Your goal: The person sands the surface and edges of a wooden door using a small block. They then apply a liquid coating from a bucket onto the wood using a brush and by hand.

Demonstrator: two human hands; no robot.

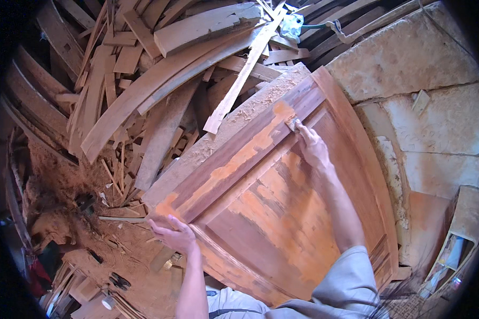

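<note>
A reddish-brown wooden panel (223, 228) with a raised frame lies at a slant before me. Uneven orange patches (239, 162) cover parts of its far rail and its middle. My right hand (313, 146) reaches over the panel to the far rail, its fingers pinching a small flat piece (291, 123) with orange on it. That piece touches the rail by the end of an orange streak; its exact kind is hard to make out. My left hand (174, 235) rests on the panel's left corner with its fingers apart, holding nothing.
Under the panel's far side runs a thick board (186, 165) strewn with shavings. Beyond it are heaped wood offcuts (127, 58) and curved timbers (170, 85). Stone slabs (442, 122) lie at the right. Pliers (120, 280) lie on the dusty floor (117, 242) at lower left.
</note>
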